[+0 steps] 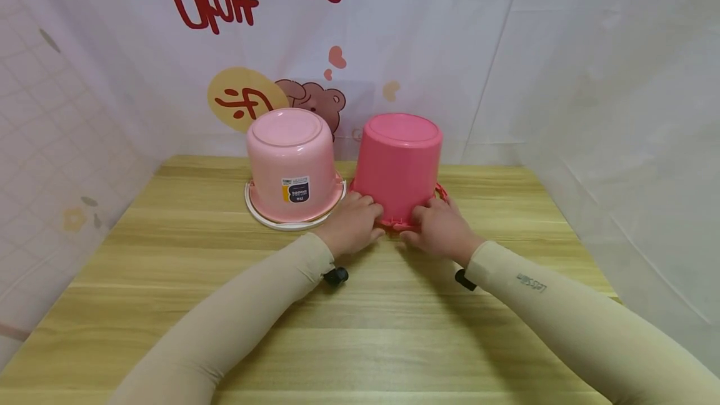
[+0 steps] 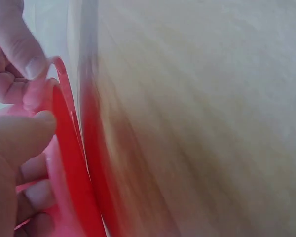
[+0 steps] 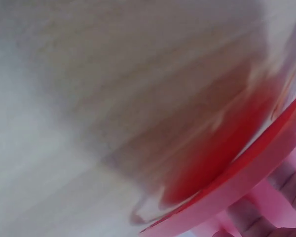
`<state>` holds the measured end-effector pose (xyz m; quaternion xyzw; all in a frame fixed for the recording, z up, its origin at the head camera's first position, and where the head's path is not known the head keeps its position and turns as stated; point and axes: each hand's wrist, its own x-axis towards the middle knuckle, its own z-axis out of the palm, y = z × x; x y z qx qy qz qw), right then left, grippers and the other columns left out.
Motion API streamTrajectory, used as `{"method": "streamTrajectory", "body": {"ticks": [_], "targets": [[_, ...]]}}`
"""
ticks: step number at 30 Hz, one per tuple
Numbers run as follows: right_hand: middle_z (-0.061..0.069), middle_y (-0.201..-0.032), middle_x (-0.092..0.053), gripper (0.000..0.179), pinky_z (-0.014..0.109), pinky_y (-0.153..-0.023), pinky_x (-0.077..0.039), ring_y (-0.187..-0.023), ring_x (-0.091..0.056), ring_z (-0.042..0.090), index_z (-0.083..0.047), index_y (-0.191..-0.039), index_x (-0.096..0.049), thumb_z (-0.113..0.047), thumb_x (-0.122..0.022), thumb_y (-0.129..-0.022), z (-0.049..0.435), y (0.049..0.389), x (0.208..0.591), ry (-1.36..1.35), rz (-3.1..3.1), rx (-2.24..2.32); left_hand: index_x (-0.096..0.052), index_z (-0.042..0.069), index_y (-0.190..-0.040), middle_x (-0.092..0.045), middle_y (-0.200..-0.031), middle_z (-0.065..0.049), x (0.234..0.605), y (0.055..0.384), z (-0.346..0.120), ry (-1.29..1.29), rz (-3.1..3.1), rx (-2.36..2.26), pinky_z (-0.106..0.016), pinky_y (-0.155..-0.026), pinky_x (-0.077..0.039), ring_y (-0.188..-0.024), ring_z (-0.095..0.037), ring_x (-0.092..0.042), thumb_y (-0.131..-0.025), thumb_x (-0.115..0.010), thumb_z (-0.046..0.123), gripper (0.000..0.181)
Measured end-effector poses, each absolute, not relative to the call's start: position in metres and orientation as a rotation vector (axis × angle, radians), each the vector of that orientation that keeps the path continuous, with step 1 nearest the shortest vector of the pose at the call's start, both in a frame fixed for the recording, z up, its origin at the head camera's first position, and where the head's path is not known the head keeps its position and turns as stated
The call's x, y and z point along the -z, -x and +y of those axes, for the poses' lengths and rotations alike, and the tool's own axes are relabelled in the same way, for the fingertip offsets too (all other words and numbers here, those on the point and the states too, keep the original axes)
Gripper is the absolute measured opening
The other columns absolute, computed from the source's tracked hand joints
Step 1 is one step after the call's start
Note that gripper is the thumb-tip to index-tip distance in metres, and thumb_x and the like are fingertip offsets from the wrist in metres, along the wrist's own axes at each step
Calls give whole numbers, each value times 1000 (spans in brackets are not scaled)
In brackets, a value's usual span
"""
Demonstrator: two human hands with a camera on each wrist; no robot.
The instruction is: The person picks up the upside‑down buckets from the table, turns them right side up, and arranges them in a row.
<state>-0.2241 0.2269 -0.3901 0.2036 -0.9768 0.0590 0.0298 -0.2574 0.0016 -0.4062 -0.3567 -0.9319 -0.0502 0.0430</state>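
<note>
A bright pink bucket stands upside down at the back of the table, its base facing up. My left hand grips its rim at the near left, with the thumb on the rim in the left wrist view. On the near right, my right hand holds the same rim; its fingers lie against the bucket's outer wall in the right wrist view. Low at the right side, part of the bucket's pink handle shows. The rim is close to the table top, where its red reflection appears. The bucket's inside is hidden.
Just left stands a light pink bucket, also upside down, with a label and a white handle lying round its rim. Both buckets are on a wood-grain table. A white printed curtain hangs behind and at the sides.
</note>
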Motion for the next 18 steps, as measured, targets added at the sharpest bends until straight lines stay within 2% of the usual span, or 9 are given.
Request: {"method": "streamTrajectory", "body": {"ticks": [8,18], "targets": [[7,-91,-62,35,57,-107,-41,-102,-58,32,-14,-86,-69,-47,-79,-92,228,225,378,-573,-2991,-230,-73,20,-103,-69,-102,0,405,262,1,1044,-2713,304,-41,-100,-47,-102,-26,-61,-98,-75,31,13],[6,-86,-60,36,49,-94,-42,-89,-54,29,-11,-82,-64,-42,-77,-94,229,222,363,-565,-2907,-313,-70,18,-99,-67,-101,0,392,265,-3,1024,-2594,480,-39,-91,-51,-99,-24,-59,-101,-71,27,9]]}}
